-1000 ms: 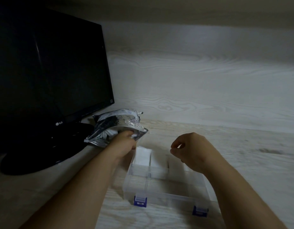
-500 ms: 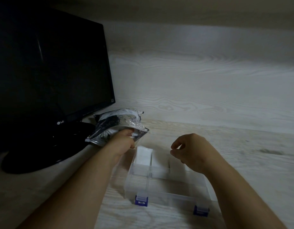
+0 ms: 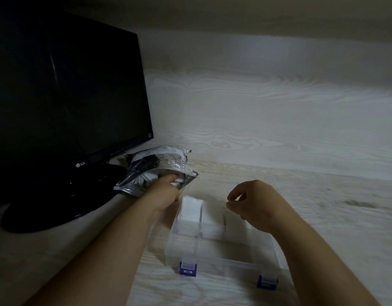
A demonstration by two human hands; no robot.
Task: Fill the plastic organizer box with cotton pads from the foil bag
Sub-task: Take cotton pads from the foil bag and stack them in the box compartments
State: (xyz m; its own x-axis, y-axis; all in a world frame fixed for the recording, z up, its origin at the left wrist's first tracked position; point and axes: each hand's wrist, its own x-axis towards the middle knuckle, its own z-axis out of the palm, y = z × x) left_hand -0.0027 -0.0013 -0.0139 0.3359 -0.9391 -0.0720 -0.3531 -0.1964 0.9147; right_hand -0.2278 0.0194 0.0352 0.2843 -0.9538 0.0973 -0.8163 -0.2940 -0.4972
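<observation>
Reaching: left hand [image 3: 166,192] is at the mouth of the bag [image 3: 149,165], knuckles against the foil lip.
Left fingers: hidden inside the bag. Only the thumb [image 3: 170,178] shows, lying over a white edge at the mouth. Whether the fingers have closed on pads, I cannot tell.
Right hand [image 3: 257,202]: hovers over the far-right part of the box [image 3: 223,263], fingers loosely curled, nothing seen between thumb and forefinger.
Bag: crumpled toward the far-left of the desk [image 3: 323,217], partly on the monitor [image 3: 65,89] base, mouth facing the box.
Box: clear, open, 2 blue clasps [image 3: 187,268] on its near wall.
Pads [image 3: 190,209]: white stacks fill the 2 far-row compartments nearest the box's far-left corner. The near row looks bare. Further right is too dim to judge.
Step, as I read it: drawing another batch from the bag.
Relation that counts: the box's far-left corner lies just beside the left hand, down and to its right — so that hand is the nearer carrier, and a short swing should bring pads over the far row. The box's long axis runs left to right.
Risk: nothing pins the bag — it may drag along with the hand.
</observation>
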